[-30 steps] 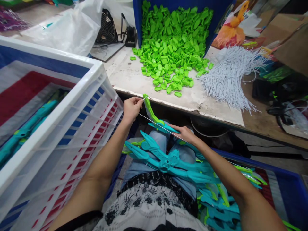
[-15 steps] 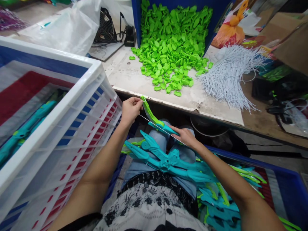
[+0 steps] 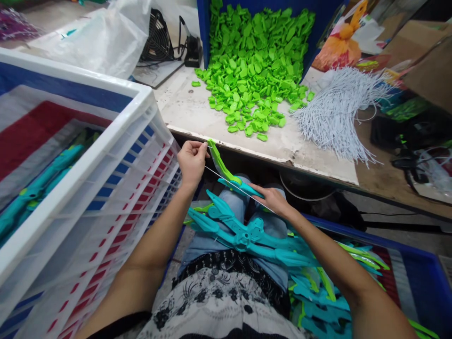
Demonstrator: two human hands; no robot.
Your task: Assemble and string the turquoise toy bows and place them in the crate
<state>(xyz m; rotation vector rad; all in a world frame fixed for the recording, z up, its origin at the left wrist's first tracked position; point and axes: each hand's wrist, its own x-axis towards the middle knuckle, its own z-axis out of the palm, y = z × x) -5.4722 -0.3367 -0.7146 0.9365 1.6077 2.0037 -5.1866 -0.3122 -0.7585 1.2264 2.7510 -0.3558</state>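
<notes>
My left hand (image 3: 192,160) pinches a thin white string (image 3: 221,176) beside the tip of a curved green plastic arm (image 3: 221,162). The string runs taut from there down to the right, past my right hand (image 3: 271,198). The fingers of my right hand are closed on the teal plastic part (image 3: 245,188) joined to the green arm. Across my lap rest more teal plastic pieces (image 3: 243,238), with some green ones under them.
Small green clips (image 3: 247,70) spill from a blue bin (image 3: 203,33) onto the worktable (image 3: 183,106). White strings (image 3: 339,110) lie to the right. A white crate (image 3: 141,94) stands at left, a blue crate (image 3: 423,273) at lower right. A fan (image 3: 157,37) stands behind.
My left hand has shifted very slightly left, and the string end is drawn a little with it. My right hand keeps its place on the teal part.
</notes>
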